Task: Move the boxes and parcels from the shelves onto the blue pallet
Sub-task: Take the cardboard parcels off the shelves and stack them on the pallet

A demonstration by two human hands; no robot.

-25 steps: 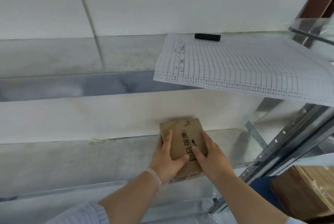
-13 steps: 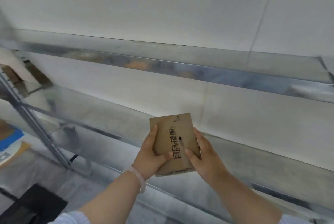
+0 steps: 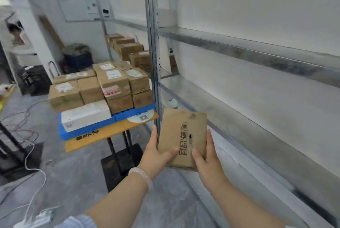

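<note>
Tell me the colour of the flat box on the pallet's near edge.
The flat box is white, clearest in the head view.

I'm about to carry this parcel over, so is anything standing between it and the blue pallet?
Yes: the shelf's metal post rises just left of the parcel, between it and the blue pallet. The left hand and right hand hold it, seemingly nearer than the post, so it can probably pass in front.
</note>
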